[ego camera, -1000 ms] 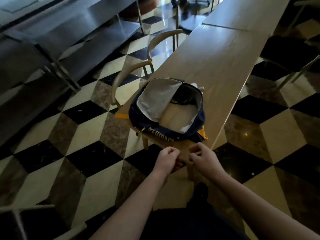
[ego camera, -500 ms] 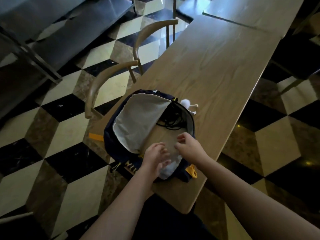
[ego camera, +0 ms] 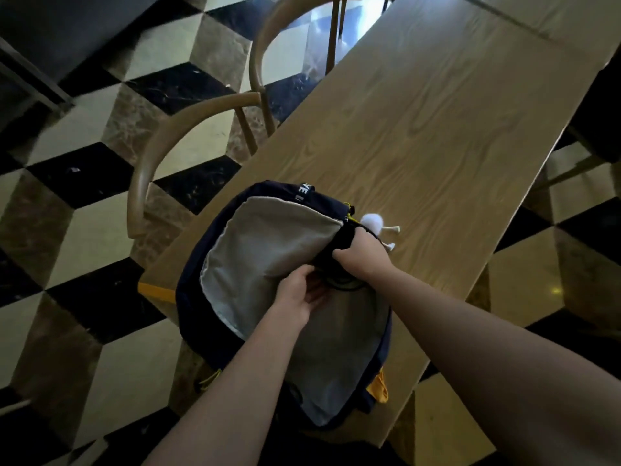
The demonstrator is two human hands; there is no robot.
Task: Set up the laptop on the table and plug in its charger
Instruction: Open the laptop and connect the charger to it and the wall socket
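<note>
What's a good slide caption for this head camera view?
Both hands, left and right, reach into an open backpack on a wooden table.

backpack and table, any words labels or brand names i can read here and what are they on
"VE L": white letters, only partly visible, on the dark strap at the far end of the navy backpack; the rest of the word is hidden.
No other readable text: the wooden table, the backpack's grey lining and the white pompom charm carry none.

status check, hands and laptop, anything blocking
Both hands in open backpack: left hand at lining, right hand gripping dark cable bundle. Laptop not visible. Table ahead bare, white plush charm beside bag.
</note>
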